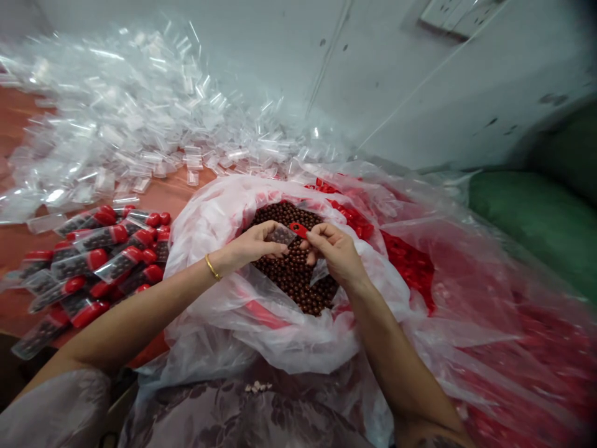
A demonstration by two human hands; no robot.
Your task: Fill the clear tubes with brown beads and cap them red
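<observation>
My left hand (261, 241) pinches a small clear plastic container (282, 234) by its sides, with dark balls showing through its wall. Close to its mouth, my right hand (336, 250) grips a red cap (298, 230) that has a hole in it. The cap and the container are very near each other; whether they touch I cannot tell. Both hands are over an open bag of small brown balls (303, 280), whose white plastic rim (205, 249) is rolled outward.
Filled containers with red caps (119, 255) are piled on the orange tabletop (177, 190) at left. Behind them lies a large heap of clear containers (140, 118). A clear bag of red caps (405, 261) stands at right, beside a green object (527, 218). A wall socket (459, 15) is above.
</observation>
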